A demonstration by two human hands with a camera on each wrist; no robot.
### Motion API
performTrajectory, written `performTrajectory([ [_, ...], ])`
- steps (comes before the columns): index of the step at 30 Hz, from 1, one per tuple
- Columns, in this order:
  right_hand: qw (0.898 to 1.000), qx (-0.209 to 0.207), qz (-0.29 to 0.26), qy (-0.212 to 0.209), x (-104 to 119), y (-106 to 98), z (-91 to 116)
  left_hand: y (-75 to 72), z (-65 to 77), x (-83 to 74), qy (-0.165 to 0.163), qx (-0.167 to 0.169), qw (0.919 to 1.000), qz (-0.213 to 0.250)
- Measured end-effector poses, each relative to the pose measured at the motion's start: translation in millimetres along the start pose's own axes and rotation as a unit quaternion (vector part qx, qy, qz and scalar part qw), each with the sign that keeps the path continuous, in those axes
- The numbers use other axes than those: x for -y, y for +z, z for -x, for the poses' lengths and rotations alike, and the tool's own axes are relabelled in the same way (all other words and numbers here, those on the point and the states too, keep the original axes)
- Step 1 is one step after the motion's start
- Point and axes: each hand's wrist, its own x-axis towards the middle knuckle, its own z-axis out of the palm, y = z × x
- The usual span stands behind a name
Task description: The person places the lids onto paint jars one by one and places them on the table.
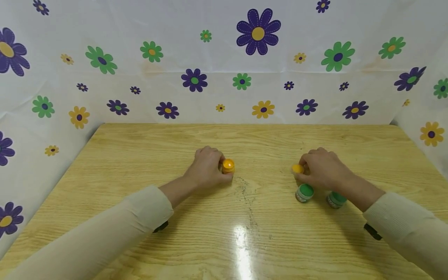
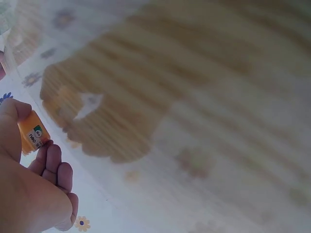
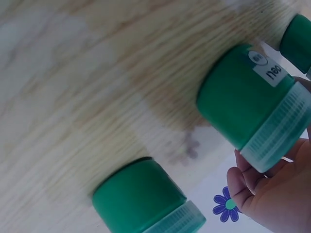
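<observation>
My left hand (image 1: 209, 168) grips a small orange paint jar (image 1: 228, 165) near the middle of the table. In the left wrist view, thumb and fingers hold that jar by its sides, and its white label shows. To the right, my right hand (image 1: 323, 170) pinches a small yellow-orange-topped jar (image 1: 297, 168), slightly blurred and partly covered by the fingers. Closer to me stand a green paint jar (image 1: 304, 193) and another green paint jar (image 1: 336, 199), which lies partly under the right forearm. Green jars hide the right fingertips and their hold in the right wrist view.
A third green jar (image 3: 297, 43) shows at the upper right of the right wrist view. The wood-grain table (image 1: 147, 147) has dark specks and a bright reflection in the middle. A flower-patterned white cloth (image 1: 224, 46) stands behind it and along both sides.
</observation>
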Motion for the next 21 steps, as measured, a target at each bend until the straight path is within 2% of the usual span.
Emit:
performTrajectory([
  [10,0.999,-0.039,-0.022,0.005,8.6,-4.5,2.9,-0.9,9.6,-7.7,0.024,-0.011,0.9996,0.004],
  [21,0.993,-0.098,-0.054,-0.026,41.0,-4.5,16.5,1.9,28.2,-15.4,0.049,-0.012,0.9987,-0.004],
])
